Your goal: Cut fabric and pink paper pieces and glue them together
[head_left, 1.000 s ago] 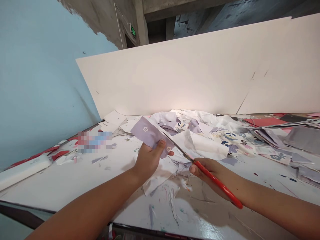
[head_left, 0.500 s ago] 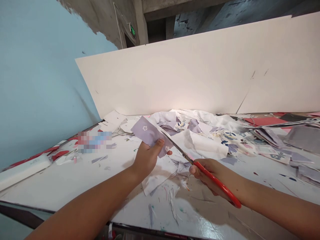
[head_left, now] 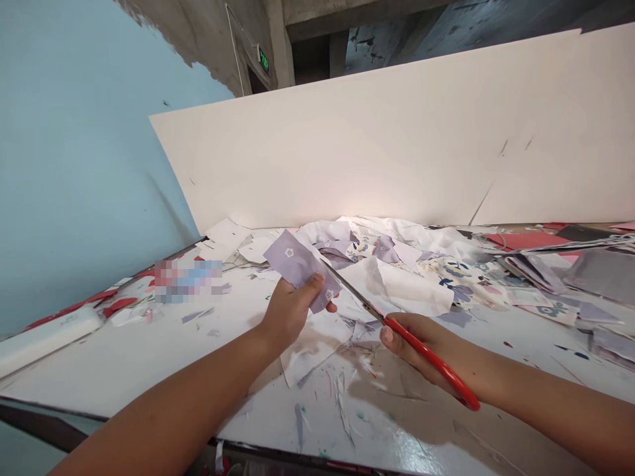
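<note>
Between the thumb and fingers of my left hand is a piece of lilac fabric with small white flowers, held up above the table. My right hand is wrapped round the red handles of a pair of scissors. The scissors' blades point up and to the left, close together, with their tip by the right edge of the lilac fabric. Whether the blades touch the fabric, I cannot tell. Below my hands, a pale scrap and thin trimmings lie on the white table.
Behind the hands spreads a heap of white and flowered fabric. Folded lilac pieces and red scraps lie at the right. A white bar-like object rests at the left edge. A tall white board closes off the back.
The lilac fabric and my left hand have shifted very slightly to the right. My right hand and the scissors have hardly moved.
</note>
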### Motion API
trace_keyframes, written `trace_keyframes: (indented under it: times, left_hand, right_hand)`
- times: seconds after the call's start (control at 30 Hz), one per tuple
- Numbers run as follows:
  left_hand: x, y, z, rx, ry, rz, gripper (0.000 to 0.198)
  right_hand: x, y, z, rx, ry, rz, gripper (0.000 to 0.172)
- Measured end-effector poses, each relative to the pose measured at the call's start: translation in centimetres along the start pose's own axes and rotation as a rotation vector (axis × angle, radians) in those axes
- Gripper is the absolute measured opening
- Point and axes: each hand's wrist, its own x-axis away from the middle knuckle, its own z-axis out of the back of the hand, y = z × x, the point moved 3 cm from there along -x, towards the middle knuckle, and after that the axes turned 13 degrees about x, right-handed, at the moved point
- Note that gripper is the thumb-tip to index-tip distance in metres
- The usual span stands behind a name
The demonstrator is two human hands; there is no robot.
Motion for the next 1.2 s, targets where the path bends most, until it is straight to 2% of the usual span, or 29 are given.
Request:
trace_keyframes:
  times: [0.13,0.23,0.43,0.73,1.0,1.2]
  left_hand:
    - [0.0,0.0,0.0,0.019,-0.015,0.017,0.023]
    - [0.1,0.0,-0.1,0.014,-0.022,0.031,0.023]
    - [0.2,-0.2,-0.4,0.01,-0.044,0.058,0.024]
    - [0.7,-0.4,-0.9,0.0,-0.123,0.105,0.026]
    - [0.8,-0.4,-1.2,-0.008,-0.124,0.115,0.027]
    - [0.7,-0.4,-1.1,-0.004,-0.122,0.104,0.026]
  right_hand:
    - [0.7,-0.8,0.4,0.111,-0.041,0.131,0.044]
    - [0.7,-0.8,0.4,0.138,-0.059,0.162,0.045]
    - [0.6,-0.6,0.1,0.114,-0.062,0.154,0.046]
    - [0.0,-0.2,-0.7,0.053,0.025,0.158,0.054]
    - [-0.1,-0.1,-0.6,0.025,0.054,0.138,0.055]
    - [-0.4,0.4,-0.9,-0.091,0.013,0.037,0.056]
